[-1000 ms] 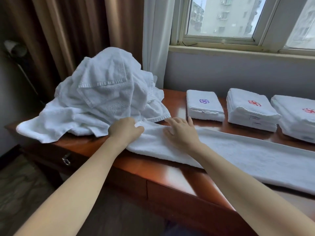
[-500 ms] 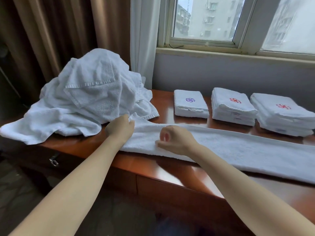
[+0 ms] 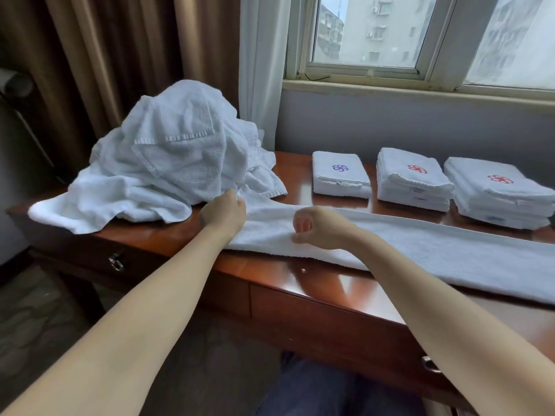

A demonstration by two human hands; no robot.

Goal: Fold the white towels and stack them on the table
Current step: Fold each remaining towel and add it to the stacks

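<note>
My left grip (image 3: 223, 210) sits at the left end of the long towel (image 3: 420, 253). Its fingers curl down onto the cloth right where it meets the pile (image 3: 180, 157), and the fingertips are hidden behind my knuckles. My right grip (image 3: 318, 226) is just to the right of it, thumb and curled fingers pinching the towel's near edge, with the cloth bunched up a little under the pinch. Both my forearms are bare and reach in from the near side.

The towel lies as a narrow folded strip along the tabletop (image 3: 315, 280), close to the front edge, running from my grips out past the right side of the view. The pile is a loose heap of unfolded white towels on the left end of the tabletop, spreading out to its left edge.

Behind the strip, by the wall under the window (image 3: 363, 31), three stacks of folded towels stand apart from one another. The left stack (image 3: 341, 183) has a purple emblem on top; the middle stack (image 3: 413, 184) and the right stack (image 3: 498, 196) each have a red one. A brown curtain (image 3: 105, 55) hangs behind the pile, and a drawer handle (image 3: 115, 262) shows on the front below it.
</note>
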